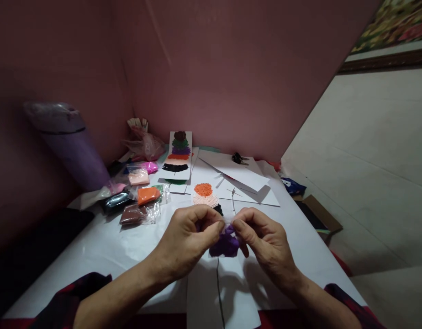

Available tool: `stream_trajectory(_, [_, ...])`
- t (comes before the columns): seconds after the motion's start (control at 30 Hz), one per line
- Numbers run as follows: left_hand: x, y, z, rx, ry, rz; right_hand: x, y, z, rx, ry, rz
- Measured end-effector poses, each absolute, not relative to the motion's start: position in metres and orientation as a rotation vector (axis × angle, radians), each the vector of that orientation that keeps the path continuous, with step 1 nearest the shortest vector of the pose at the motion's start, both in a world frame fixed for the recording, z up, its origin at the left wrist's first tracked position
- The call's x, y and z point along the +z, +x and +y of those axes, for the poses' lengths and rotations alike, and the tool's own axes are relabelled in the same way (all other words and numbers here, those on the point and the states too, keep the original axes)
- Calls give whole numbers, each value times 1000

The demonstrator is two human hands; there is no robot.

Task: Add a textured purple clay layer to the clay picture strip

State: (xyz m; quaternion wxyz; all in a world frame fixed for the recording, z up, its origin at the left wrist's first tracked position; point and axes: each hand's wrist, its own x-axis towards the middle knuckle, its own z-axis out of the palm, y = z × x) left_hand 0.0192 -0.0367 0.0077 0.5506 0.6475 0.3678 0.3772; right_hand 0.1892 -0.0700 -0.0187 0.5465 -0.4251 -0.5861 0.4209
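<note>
A small clear plastic bag with purple clay-like stuff (225,244) hangs between my two hands, above the middle of the table. My left hand (192,240) pinches its upper left edge between thumb and fingers. On the other side, my right hand (266,242) pinches the upper right edge. Under the bag lies a white sheet (206,292) with a dark line drawn down it. Past my fingers, that sheet's far part carries an orange textured patch (203,189), a pale peach one and a black one, the last partly hidden by my left hand.
Bags of orange (148,196), brown (133,214) and black (117,202) material lie left. A card with coloured bands (176,157) leans at the back. White papers (231,169), keys (237,158) and a thin pointed tool (233,194) lie behind my hands. A wrapped purple roll (74,146) leans left.
</note>
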Motion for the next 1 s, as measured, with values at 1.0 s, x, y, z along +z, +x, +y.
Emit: stream_trajectory(1.0, [22, -26, 12, 1265, 1558, 1341, -27, 198, -50, 920, -1128, -1239])
